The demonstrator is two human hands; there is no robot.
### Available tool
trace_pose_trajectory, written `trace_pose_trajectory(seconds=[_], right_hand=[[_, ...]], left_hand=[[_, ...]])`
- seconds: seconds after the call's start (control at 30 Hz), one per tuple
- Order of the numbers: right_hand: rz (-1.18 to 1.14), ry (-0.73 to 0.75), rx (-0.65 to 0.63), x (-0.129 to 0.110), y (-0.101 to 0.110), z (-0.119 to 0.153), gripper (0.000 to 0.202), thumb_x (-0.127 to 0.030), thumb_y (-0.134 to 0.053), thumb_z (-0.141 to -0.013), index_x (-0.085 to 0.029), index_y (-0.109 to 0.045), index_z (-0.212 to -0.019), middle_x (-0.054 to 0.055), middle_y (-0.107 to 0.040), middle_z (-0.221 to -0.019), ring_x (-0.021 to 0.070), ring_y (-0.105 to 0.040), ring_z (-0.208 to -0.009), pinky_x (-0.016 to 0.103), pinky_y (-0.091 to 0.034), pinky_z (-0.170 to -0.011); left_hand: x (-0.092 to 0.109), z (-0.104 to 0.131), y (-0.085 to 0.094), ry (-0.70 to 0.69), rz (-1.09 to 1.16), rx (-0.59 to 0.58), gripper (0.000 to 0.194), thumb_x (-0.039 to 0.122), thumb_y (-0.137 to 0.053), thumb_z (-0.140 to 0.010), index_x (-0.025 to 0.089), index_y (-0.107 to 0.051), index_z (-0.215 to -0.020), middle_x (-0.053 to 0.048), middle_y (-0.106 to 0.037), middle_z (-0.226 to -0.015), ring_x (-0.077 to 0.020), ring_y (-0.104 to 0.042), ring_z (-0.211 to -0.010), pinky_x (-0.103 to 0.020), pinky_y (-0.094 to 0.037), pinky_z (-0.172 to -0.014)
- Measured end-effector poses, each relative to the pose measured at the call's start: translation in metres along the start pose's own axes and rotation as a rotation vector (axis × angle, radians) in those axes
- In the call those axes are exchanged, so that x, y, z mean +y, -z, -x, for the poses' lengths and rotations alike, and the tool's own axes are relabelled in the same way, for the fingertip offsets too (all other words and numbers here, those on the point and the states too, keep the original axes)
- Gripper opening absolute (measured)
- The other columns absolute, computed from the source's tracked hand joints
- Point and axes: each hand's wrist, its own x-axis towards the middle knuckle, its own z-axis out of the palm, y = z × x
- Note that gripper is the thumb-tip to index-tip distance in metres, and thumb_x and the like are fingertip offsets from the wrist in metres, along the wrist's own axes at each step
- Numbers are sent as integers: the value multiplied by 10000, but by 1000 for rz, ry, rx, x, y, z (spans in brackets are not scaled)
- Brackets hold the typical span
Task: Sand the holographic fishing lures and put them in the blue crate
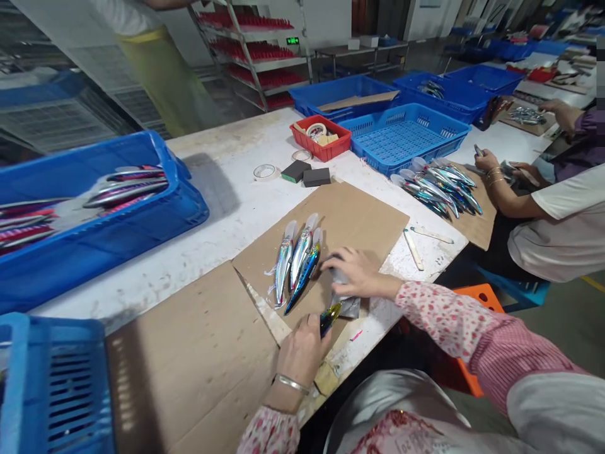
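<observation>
My left hand (302,350) is closed around a fishing lure (330,317) with a dark body and a yellow-gold end, low over the cardboard. Just above it, my right hand (353,272) curls its fingers over a small grey object (338,276), blurred and mostly covered by the hand. Beneath that hand lies a piece of crumpled grey material (350,308). Left of my right hand, two silvery lures (284,261) and a blue one (305,277), with clear lips at their upper ends, rest side by side on the cardboard sheet (363,214).
Lures fill part of a blue bin (186,211) at left. Dark blocks (316,177), a tape roll (266,172), a red tray (326,150) and a blue basket (406,142) stand farther back. At right, a co-worker (558,221) sits by a lure pile (439,186).
</observation>
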Motion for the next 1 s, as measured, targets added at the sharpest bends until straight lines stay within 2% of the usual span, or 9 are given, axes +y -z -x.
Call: trace_pose_trajectory(seconds=[0.07,0.17,0.27,0.43,0.6,0.77,0.93,1.0], right_hand=[[26,-45,-4,2,2,1,439,-289,-682,-744,-243,-582,-1169,79,-501,-1249,275,-403,-1149,427,-368,-923],[63,39,13,-10,-4,-5,438,-321,-672,-756,-258,-570,-1177,79,-487,-1269,290,-373,-1176,464,-338,-943],[22,82,36,-13,-7,-5,437,-316,-671,-761,-259,-561,-1180,73,-480,-1276,279,-369,-1181,439,-345,-946],[9,-43,45,1,-4,4,425,-278,-694,-737,-246,-575,-1144,63,-526,-1199,257,-429,-1110,395,-362,-912],[25,40,78,-14,-13,-3,452,-324,-702,-731,-264,-563,-1157,59,-485,-1269,267,-389,-1173,434,-316,-969],[8,-94,22,-2,-5,2,414,-270,-684,-728,-253,-577,-1127,52,-517,-1213,248,-424,-1127,383,-352,-900],[4,24,79,-14,-16,-6,436,-324,-701,-718,-273,-569,-1131,39,-505,-1242,253,-401,-1151,408,-318,-928],[-14,9,61,-10,-15,-4,449,-301,-698,-715,-268,-561,-1141,35,-499,-1248,243,-407,-1148,392,-329,-923]], left_hand=[[1,0,1,-1,7,0,221,290,-399,-929,150,-559,-989,-104,-671,-871,-244,-689,-797,-288,-470,-629],[0,0,0,16,-6,17,227,286,-435,-916,145,-553,-1049,-106,-680,-884,-235,-689,-825,-276,-476,-653],[-3,2,-4,18,-5,42,251,285,-447,-910,152,-550,-1096,-87,-687,-875,-222,-689,-807,-273,-478,-641],[-9,1,-19,7,0,101,152,236,-492,-882,184,-611,-960,-44,-684,-837,-196,-689,-753,-260,-487,-607],[-11,0,-26,6,-16,171,234,220,-517,-864,187,-611,-1075,-38,-691,-847,-185,-681,-728,-249,-485,-605],[-12,-1,-30,27,33,136,163,176,-497,-860,174,-630,-954,-55,-685,-838,-190,-680,-755,-263,-471,-616],[-13,-1,-34,41,-1,150,227,189,-514,-849,187,-614,-1052,-39,-683,-844,-187,-683,-767,-255,-474,-628],[-14,-1,-35,42,2,159,215,190,-511,-850,195,-621,-1035,-37,-684,-838,-194,-684,-773,-265,-484,-646]])
